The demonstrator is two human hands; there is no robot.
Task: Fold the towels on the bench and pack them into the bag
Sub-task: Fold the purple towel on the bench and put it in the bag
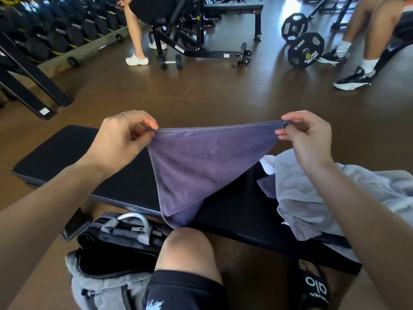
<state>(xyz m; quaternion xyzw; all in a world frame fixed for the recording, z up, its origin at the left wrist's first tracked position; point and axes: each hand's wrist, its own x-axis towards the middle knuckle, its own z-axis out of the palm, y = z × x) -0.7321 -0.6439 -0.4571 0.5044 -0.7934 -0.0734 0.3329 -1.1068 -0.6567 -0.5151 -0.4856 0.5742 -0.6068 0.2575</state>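
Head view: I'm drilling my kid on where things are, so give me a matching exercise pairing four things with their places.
Things:
1. purple towel
2. grey towels
3. bag
4. barbell

Places:
A. on the floor by the person's knee, open
B. heaped on the bench at the right
C. on the floor, far right
D. stretched between the left hand and the right hand

Pairs: 1-D, 2-B, 3-A, 4-C

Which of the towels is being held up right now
The purple towel: the left hand and right hand pinch its top corners. The light grey towels lie bunched on the bench.
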